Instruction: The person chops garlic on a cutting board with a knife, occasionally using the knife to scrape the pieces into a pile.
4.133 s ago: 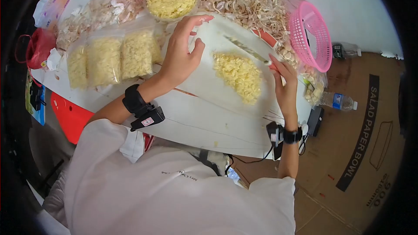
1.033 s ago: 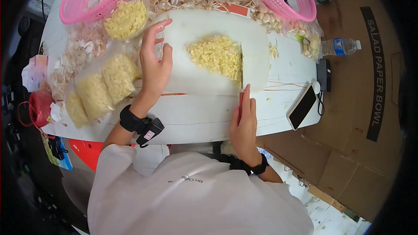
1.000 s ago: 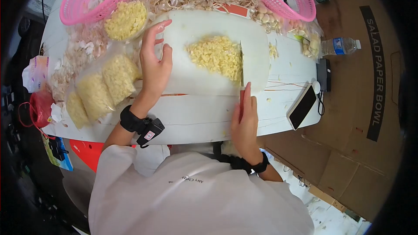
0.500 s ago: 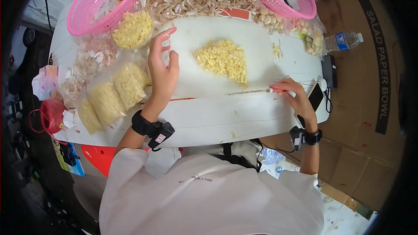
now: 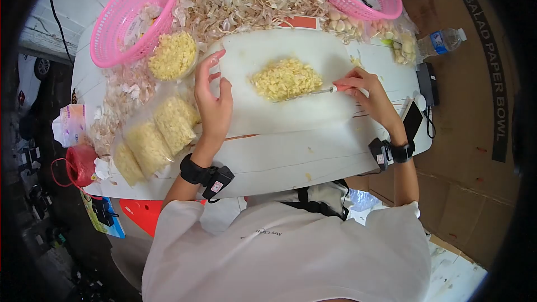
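Chopped pale-yellow garlic [image 5: 286,78] lies in a heap on the white cutting board [image 5: 251,117]. My right hand [image 5: 363,90] is closed round the red handle of a knife [image 5: 306,94], whose thin blade lies along the near edge of the heap. At the board's left edge my left hand [image 5: 213,98] has its fingers apart and holds nothing. Beside it are a round container of chopped garlic [image 5: 172,56] and filled plastic bags [image 5: 151,140].
Garlic skins [image 5: 246,0] cover the back of the table between two pink baskets [image 5: 109,28]. On the right are whole cloves [image 5: 338,24], a water bottle [image 5: 442,42], a phone [image 5: 412,120] and a large cardboard sheet [image 5: 464,134]. Red string [image 5: 81,165] sits at left.
My right hand has moved the knife away from my body, up to the heap, and the heap's near side is pushed in. My left hand stays open at the board's edge. The view has shifted slightly.
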The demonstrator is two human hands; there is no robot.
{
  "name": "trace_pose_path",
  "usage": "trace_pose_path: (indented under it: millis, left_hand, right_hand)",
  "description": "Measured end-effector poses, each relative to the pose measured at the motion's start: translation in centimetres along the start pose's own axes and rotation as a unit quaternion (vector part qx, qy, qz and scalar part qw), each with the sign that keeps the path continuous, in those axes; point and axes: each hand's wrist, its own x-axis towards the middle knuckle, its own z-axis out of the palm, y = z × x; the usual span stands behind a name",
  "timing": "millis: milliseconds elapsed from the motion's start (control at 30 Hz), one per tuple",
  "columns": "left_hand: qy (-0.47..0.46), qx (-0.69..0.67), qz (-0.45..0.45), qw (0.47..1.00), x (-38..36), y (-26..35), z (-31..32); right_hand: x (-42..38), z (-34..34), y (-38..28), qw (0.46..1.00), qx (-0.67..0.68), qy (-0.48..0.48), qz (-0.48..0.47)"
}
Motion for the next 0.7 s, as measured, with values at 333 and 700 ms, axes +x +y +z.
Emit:
trace_pose_path:
  millis: [333, 700]
  left_hand:
    - [-0.017, 0.003, -0.015, 1.0, 0.0, -0.1, -0.2]
    - [-0.011, -0.011, -0.018, 1.0, -0.1, 0.2, -0.1]
  right_hand:
    - [-3.1, 5.0, -7.5, 0.993, -0.096, 0.069, -0.014]
    - [-5.4, 7.9, -6.2, 0.978, -0.156, 0.138, 0.019]
